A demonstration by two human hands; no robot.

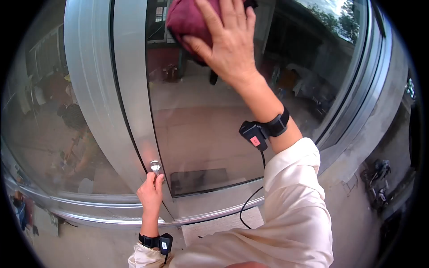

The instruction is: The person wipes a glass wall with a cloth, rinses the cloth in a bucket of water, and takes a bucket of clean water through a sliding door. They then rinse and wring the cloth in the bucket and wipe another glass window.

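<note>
My right hand (232,49) is raised high, fingers spread over a bunched maroon cloth (190,22) that it holds against the glass pane (210,134) of a sliding door. The cloth's upper part is cut off by the frame edge. Lower left, my left hand (151,192) has its fingers closed round the shiny metal door handle (155,166) on the aluminium door frame (129,71). Part of the handle is hidden by the fingers. A black strap with a small box (254,135) sits on my right forearm; another strapped box (166,243) is on my left wrist.
A second glass panel (44,134) lies to the left. The metal door track (98,210) runs along the bottom, with a pale mat (228,223) before it. A black cable (243,210) hangs from the right forearm box. Dark objects (377,183) stand on the ground at right.
</note>
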